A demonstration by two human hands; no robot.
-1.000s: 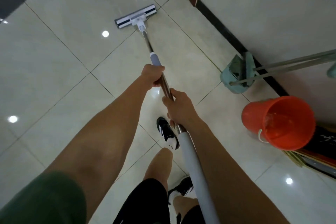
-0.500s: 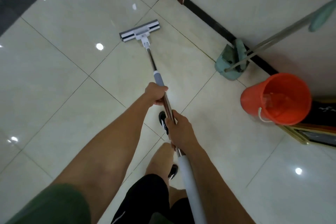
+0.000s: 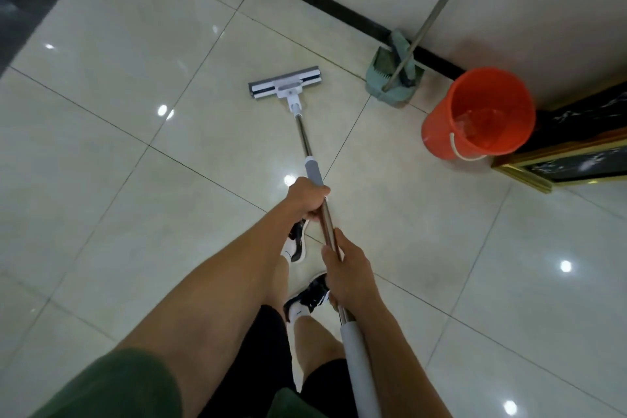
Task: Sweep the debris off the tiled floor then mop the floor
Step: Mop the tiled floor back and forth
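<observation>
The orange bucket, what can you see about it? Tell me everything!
The orange bucket looks like plastic, round and open-topped, with a pale handle hanging down its side. It stands upright on the tiled floor by the wall, right of the green dustpan. Something shiny, maybe water, shows inside. Neither hand touches it.

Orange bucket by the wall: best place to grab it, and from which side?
Take the orange bucket by its white bail handle, which hangs down the near wall under the rim. Come from the open floor side: the wall and dark framed panel crowd its back and right. It stands upright with water inside, so lift it straight.
</observation>
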